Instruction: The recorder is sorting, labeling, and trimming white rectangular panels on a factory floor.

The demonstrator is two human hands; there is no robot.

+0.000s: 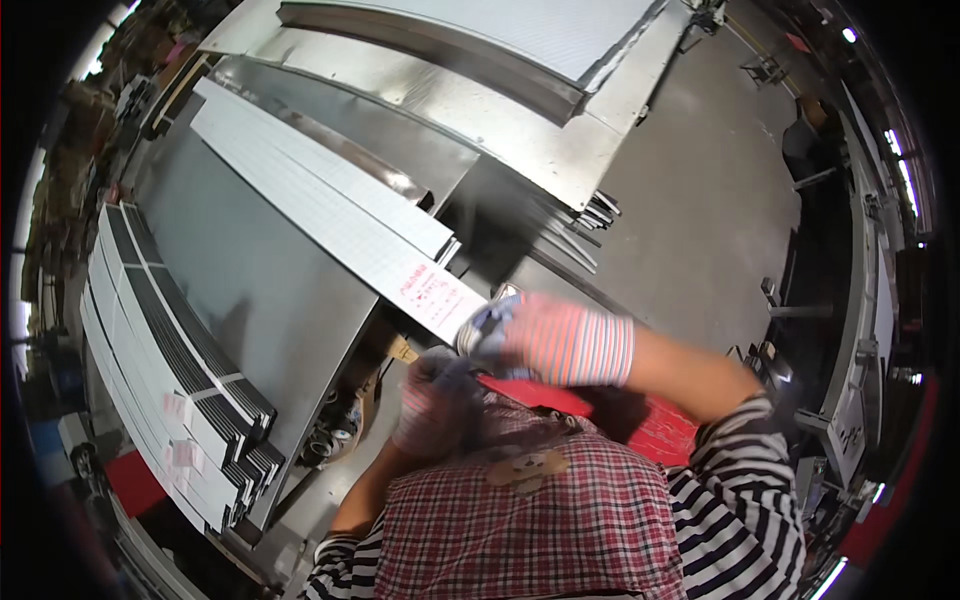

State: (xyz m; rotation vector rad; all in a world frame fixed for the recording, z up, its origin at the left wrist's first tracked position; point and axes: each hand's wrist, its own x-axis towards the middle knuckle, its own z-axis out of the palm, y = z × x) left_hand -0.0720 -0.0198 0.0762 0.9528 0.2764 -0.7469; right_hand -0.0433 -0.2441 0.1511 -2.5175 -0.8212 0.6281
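Note:
A long white metal strip [350,235] with red print near its close end runs from the far left toward me. My right hand [565,340], in a striped work glove with dark fingertips, is at that near end, its fingers curled. What they hold is hidden. Just left of and below it, my left hand [435,400], also gloved, is close to the strip's end and smeared by motion. Whether its fingers are closed does not show. Another narrow white strip [400,215] lies along the right side of the first one.
Several banded white strips [150,370] with dark edges lie at the left of the grey metal table [270,250]. A large white panel [520,30] rests on the far bench. Thin metal pieces [590,225] stick out beneath it. Grey floor [700,170] extends to the right.

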